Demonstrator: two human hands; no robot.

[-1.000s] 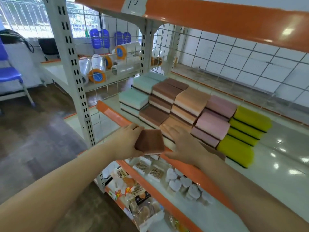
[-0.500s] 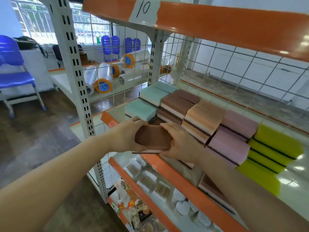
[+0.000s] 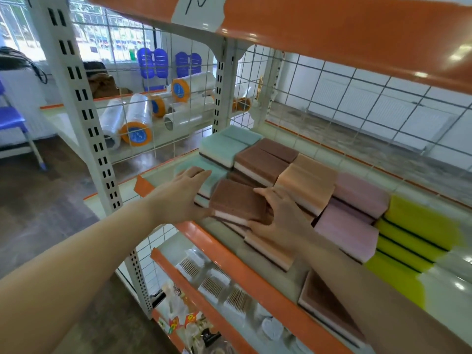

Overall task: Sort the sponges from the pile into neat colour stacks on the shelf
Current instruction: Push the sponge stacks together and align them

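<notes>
- At the front of the shelf [image 3: 258,274], we have the brown sponge [image 3: 238,200] between both hands, resting on the lower brown sponges at the near end of the brown row.
- Our left hand [image 3: 184,192] lies against the sponge's left edge; its fingers [image 3: 198,173] are nearly straight, spread a little, pressing rather than wrapping. They overlap the mint sponges [image 3: 224,146] just beside.
- Our right hand [image 3: 278,213] is on the sponge's right and near side, fingers curled over the top edge; we read this as a light hold.
- Step in hand, by our judgement: seating this sponge on the brown stack [image 3: 263,162] and squaring it up.
- Stacks behind run mint, brown, peach [image 3: 306,180], pink [image 3: 355,208], yellow [image 3: 419,226], side by side and touching.
- Still loose near the shelf's front edge: a peach sponge [image 3: 270,247] lying flat, and another brown sponge [image 3: 329,307] partly hidden by the right forearm.
- Next move likely calls for nudging the held sponge flush with those under it, letting go without tilting it, then reaching for a loose one.
- Risk noted: sponges are soft and light; a sideways push may skew the mint neighbours.
</notes>
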